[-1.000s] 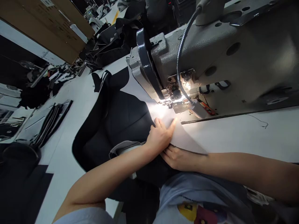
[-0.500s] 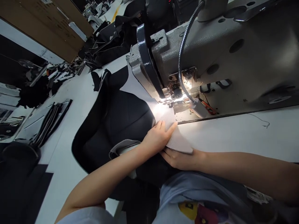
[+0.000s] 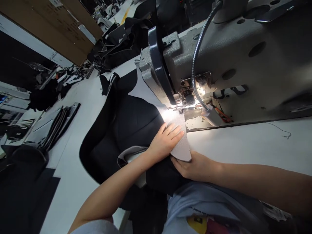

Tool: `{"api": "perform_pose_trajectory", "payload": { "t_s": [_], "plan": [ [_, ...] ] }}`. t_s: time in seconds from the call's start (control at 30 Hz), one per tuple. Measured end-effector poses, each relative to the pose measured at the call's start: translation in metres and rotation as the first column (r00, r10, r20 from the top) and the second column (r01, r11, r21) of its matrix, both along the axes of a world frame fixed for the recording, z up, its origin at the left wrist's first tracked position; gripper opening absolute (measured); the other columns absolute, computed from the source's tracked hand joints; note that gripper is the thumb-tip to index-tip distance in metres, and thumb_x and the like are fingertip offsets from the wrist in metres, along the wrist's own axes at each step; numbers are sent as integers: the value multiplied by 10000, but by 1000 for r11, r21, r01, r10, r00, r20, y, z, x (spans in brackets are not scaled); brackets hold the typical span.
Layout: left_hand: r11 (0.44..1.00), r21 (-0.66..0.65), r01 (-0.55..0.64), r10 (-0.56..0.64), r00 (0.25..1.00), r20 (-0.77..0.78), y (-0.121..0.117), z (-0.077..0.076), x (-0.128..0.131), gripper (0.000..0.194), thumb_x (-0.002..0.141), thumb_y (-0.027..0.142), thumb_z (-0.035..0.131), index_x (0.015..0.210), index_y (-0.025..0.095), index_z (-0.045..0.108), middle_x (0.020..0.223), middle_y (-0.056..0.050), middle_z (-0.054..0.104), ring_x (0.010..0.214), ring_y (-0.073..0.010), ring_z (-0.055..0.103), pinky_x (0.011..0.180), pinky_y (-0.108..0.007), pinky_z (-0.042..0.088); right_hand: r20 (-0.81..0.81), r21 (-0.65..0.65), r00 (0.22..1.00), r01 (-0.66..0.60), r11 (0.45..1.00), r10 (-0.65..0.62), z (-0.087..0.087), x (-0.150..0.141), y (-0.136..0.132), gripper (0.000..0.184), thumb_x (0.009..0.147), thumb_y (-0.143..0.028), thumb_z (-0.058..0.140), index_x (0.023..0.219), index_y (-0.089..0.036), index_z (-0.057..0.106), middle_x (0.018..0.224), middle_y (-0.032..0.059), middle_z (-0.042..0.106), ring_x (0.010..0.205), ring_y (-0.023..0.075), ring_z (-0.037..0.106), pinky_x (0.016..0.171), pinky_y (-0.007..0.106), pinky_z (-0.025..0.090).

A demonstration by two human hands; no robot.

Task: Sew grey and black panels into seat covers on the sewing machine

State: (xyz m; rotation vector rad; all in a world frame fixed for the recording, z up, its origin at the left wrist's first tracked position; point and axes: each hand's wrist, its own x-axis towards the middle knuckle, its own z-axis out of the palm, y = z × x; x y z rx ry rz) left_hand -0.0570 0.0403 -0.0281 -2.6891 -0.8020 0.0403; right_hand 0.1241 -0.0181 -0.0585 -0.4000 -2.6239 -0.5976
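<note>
My left hand (image 3: 165, 140) lies flat with fingers stretched out on a grey mesh fabric strip (image 3: 179, 147), pressing it just in front of the lit needle area (image 3: 179, 109) of a grey industrial sewing machine (image 3: 219, 61). My right hand (image 3: 195, 167) rests under the strip's near end, its fingers tucked beneath the fabric and hidden. The strip runs along the edge of a black quilted fabric piece (image 3: 129, 120) spread out left of the machine.
A white worktable (image 3: 243, 146) stretches to the right, with a loose thread (image 3: 284, 131) on it. Stacked dark strips (image 3: 57, 125) lie at the left. Piles of black fabric (image 3: 122, 42) and a cardboard box (image 3: 48, 26) sit at the back.
The grey strip has fed toward the needle, so its free end is much shorter. Both hands moved slightly toward the machine with it.
</note>
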Motion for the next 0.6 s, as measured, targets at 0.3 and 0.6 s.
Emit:
{"api": "perform_pose_trajectory", "payload": {
  "t_s": [0.3,0.6],
  "plan": [
    [993,8,-121,121,993,13,37,0,7,359,976,253,472,1318,232,581,1358,-127,561,1293,-290,486,1149,-520,320,-32,-96,989,138,986,-142,-6,5,14,386,870,6,384,1146,-40,649,1090,152,702,957,234,645,778,376,579],
    [1000,26,-1,-1,996,93,52,5,12,345,929,148,480,1241,170,626,1315,-114,591,1226,-280,516,1065,-445,403,-104,-161,976,176,971,-194,-2,4,26,317,925,-76,402,1129,-33,641,1034,196,696,917,234,667,738,339,563]
  ]
}}
